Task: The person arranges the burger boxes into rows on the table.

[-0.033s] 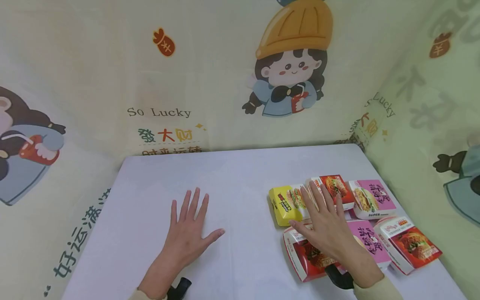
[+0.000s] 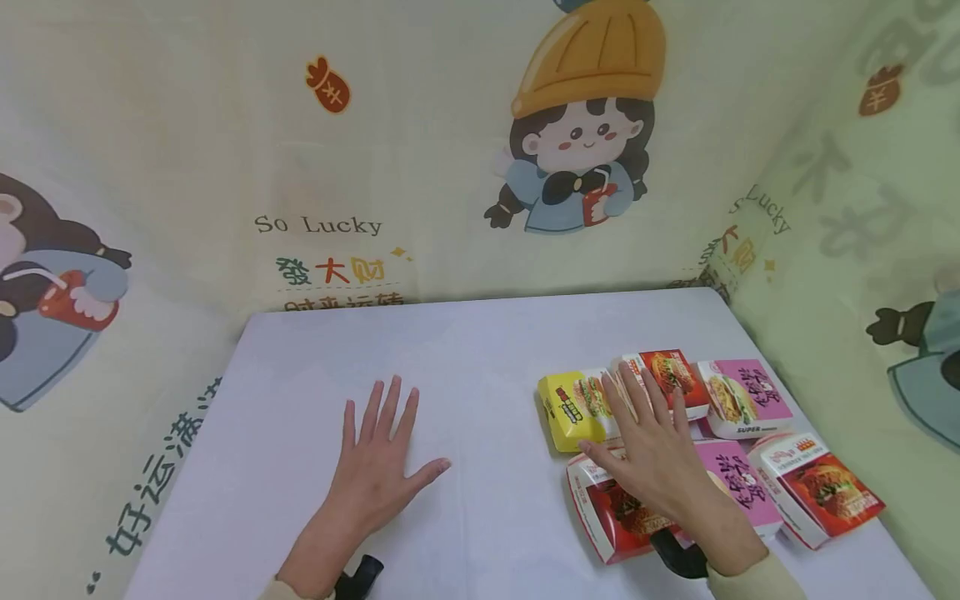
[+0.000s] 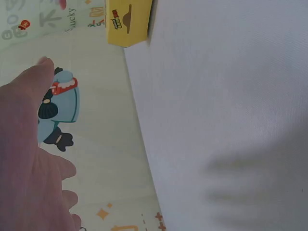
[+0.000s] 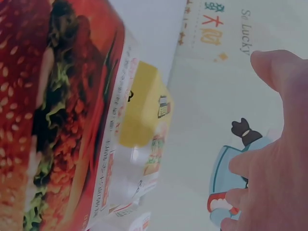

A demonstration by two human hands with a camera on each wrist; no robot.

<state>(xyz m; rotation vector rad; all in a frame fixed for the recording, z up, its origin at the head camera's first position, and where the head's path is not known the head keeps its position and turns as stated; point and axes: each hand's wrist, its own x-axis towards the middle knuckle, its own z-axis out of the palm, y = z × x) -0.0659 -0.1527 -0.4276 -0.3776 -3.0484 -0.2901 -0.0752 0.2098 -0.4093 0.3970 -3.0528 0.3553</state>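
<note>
My left hand [image 2: 375, 483] is spread flat over the left half of the white table, fingers straight, holding nothing. Its shadow falls on the tabletop in the left wrist view. The right hand [image 2: 656, 454], also with fingers spread, hovers over a group of burger boxes and hides parts of them. Under it, nearest me, is a red burger box [image 2: 618, 525]; a yellow burger box [image 2: 566, 412] stands by its fingertips. Behind the fingers sits another red box [image 2: 678, 379]. A pink box [image 2: 746, 492] is partly covered by the right forearm. In the right wrist view the red box looms close below the hand.
Another pink box [image 2: 757, 396] stands at the back right, and a third red box [image 2: 847, 492] lies tilted near the table's right edge. The white table [image 2: 465, 358] meets a printed cloth backdrop [image 2: 435, 150] behind and at both sides.
</note>
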